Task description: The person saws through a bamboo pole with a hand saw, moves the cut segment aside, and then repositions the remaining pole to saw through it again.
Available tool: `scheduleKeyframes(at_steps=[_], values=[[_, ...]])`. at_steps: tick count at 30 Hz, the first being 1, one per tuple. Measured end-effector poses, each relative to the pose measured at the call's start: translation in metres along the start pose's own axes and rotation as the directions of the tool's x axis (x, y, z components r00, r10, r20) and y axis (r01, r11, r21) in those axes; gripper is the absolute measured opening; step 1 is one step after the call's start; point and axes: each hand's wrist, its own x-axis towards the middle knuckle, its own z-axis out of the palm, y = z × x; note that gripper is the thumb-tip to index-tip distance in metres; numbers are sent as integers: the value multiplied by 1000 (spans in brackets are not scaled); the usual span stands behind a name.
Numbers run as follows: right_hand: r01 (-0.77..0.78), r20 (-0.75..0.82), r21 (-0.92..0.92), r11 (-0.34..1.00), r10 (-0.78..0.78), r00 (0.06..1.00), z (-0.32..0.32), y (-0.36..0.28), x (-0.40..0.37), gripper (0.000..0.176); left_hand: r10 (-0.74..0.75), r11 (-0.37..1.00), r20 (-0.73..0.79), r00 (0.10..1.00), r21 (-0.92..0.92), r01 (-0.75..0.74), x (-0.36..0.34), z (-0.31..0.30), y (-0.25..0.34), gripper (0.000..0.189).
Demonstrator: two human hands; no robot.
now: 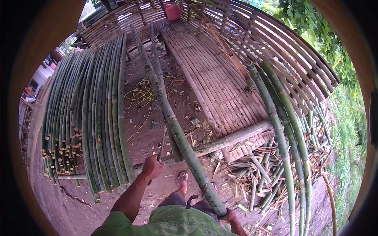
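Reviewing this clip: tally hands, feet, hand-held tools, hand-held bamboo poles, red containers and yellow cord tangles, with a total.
Left hand, right hand: 2
Feet: 2
Long thin tool: 1
Held bamboo pole: 1
Red container: 1
Yellow cord tangle: 1
Total: 8

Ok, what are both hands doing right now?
Left hand: closed around a long, thin, dark tool.
Right hand: holding a thick green bamboo pole by its near end.
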Motion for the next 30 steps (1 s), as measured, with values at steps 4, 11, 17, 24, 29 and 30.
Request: scheduleKeyframes(at_steps=[4, 11, 17, 24, 29, 30], values=[[-38, 55, 48, 998, 35, 998, -20, -37, -13, 90, 100, 994, -25, 995, -33, -101, 19, -23, -6, 20], [0, 72, 67, 998, -5, 997, 17, -26, -20, 86, 105, 990, -42, 994, -86, -108, 49, -41, -34, 21], [-9, 3, 15, 1000, 9, 1000, 37, -144, -34, 85, 143, 976, -70, 987, -153, -152, 54, -65, -67, 23], [-44, 9, -31, 999, 45, 999, 54, -241, -3, 94, 174, 979, 131, 976, -127, -157, 15, -76, -116, 25], [-48, 80, -41, 998, 51, 995, 82, -233, 33, 99, 141, 978, 160, 977, -176, -112, -1, -76, -118, 24], [-43, 84, -59, 997, 47, 995, 90, -223, 48, 100, 140, 977, 148, 979, -183, -112, -3, -75, -120, 25]])
